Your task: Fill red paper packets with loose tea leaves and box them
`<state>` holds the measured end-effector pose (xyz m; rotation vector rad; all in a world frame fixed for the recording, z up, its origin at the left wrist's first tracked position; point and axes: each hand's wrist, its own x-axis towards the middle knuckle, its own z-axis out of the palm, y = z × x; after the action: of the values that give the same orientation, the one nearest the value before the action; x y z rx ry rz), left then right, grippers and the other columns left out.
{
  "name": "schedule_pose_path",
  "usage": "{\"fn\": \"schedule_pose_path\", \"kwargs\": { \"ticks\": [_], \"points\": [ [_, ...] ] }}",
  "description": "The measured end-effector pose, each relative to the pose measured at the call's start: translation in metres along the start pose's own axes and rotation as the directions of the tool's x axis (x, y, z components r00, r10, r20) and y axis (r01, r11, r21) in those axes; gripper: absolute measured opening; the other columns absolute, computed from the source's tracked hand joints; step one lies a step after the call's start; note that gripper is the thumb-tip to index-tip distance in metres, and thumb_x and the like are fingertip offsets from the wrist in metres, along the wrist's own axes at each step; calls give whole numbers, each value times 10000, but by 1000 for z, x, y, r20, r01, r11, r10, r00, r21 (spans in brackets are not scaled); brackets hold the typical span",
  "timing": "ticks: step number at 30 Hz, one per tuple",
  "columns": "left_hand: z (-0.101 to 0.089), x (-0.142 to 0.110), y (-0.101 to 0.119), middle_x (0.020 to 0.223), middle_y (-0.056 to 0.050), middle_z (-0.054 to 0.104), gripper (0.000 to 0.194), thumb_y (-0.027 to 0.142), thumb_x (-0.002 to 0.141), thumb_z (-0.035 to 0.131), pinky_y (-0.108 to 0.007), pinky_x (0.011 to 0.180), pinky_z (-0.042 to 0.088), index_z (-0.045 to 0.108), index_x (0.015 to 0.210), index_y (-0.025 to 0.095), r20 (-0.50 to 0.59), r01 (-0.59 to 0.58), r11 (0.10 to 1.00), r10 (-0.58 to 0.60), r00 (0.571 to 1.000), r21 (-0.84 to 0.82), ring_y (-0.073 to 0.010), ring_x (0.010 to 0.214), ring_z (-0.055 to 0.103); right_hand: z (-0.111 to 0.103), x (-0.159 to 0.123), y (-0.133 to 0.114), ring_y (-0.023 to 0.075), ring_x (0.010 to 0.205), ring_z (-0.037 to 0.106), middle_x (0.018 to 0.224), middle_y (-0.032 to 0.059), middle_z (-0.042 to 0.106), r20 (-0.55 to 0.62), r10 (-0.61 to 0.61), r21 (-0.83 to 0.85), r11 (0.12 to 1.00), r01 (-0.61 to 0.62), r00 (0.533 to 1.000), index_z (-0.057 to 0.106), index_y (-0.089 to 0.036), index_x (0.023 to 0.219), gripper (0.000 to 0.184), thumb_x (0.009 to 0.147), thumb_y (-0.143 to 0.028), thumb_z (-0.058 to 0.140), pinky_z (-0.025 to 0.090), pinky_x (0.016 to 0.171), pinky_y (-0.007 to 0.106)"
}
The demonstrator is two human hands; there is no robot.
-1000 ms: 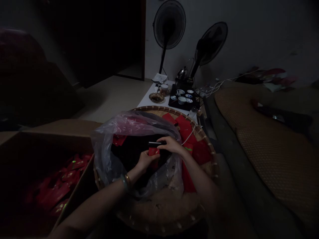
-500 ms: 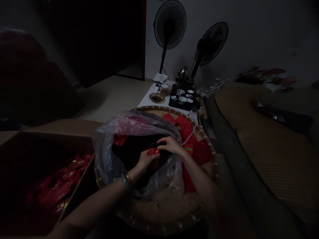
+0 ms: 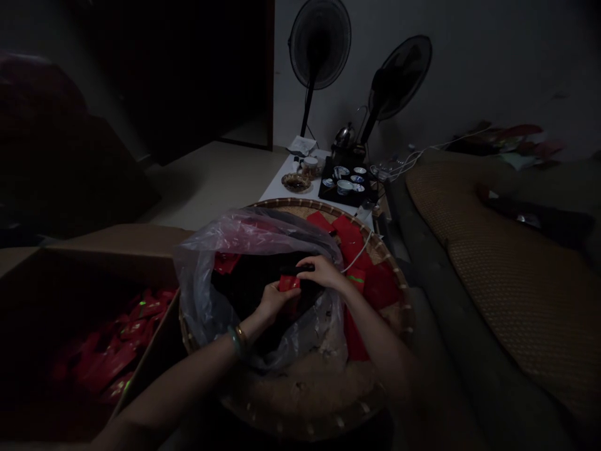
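Observation:
My left hand (image 3: 270, 303) is closed on a small red foil packet (image 3: 289, 285), held upright over the open plastic bag. In my right hand (image 3: 323, 273) is a slim black handheld tool (image 3: 290, 270), lying across the packet's top edge. A white cord (image 3: 359, 257) runs from near that hand toward the far right. The clear plastic bag (image 3: 197, 294) gapes open beneath both hands, with dark loose contents (image 3: 244, 291) that are too dim to make out. It rests in a round woven bamboo tray (image 3: 300, 398). Flat red packets (image 3: 350, 241) lie along the tray's right side.
On the left, an open cardboard box (image 3: 117, 241) holds several red packets (image 3: 113, 351). Beyond the tray, a white table (image 3: 277, 188) bears a black tea tray with cups (image 3: 345, 186). Two standing fans (image 3: 320, 44) are behind it. A couch with a woven mat (image 3: 507, 269) flanks the right.
Both hands stay almost in place, with the black tool still across the top of the red packet. The view has shifted very slightly.

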<state>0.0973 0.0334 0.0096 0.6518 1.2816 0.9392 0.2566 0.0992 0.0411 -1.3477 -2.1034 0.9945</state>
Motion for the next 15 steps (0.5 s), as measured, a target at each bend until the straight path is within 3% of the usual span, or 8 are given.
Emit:
{"fn": "schedule_pose_path", "kwargs": {
  "ticks": [8, 12, 15],
  "points": [
    [-2, 3, 0, 555, 5, 653, 428, 285, 410, 856, -230, 484, 448, 641, 737, 112, 15, 3, 1000, -3, 1000, -25, -119, 454, 578, 2, 1, -1, 188, 837, 638, 902, 34, 709, -16, -21, -21, 1000, 21, 1000, 693, -175, 923, 255, 676, -238, 708, 465, 762, 290],
    [-8, 3, 1, 565, -4, 666, 488, 283, 370, 870, -239, 492, 469, 636, 763, 112, 10, 50, 998, -50, 999, -48, -139, 477, 607, 5, 9, 11, 206, 949, 629, 1035, 61, 685, -144, 15, 14, 1000, -13, 990, 658, -175, 1021, 337, 693, -240, 701, 467, 841, 322],
    [-14, -3, 2, 597, -19, 680, 526, 296, 346, 877, -261, 515, 494, 633, 774, 111, 42, 86, 993, -83, 996, -77, -170, 528, 640, 8, 13, 19, 239, 1032, 596, 1106, 107, 653, -221, -24, -129, 992, -4, 975, 614, -153, 1108, 435, 694, -241, 713, 445, 896, 359]
  ]
}}
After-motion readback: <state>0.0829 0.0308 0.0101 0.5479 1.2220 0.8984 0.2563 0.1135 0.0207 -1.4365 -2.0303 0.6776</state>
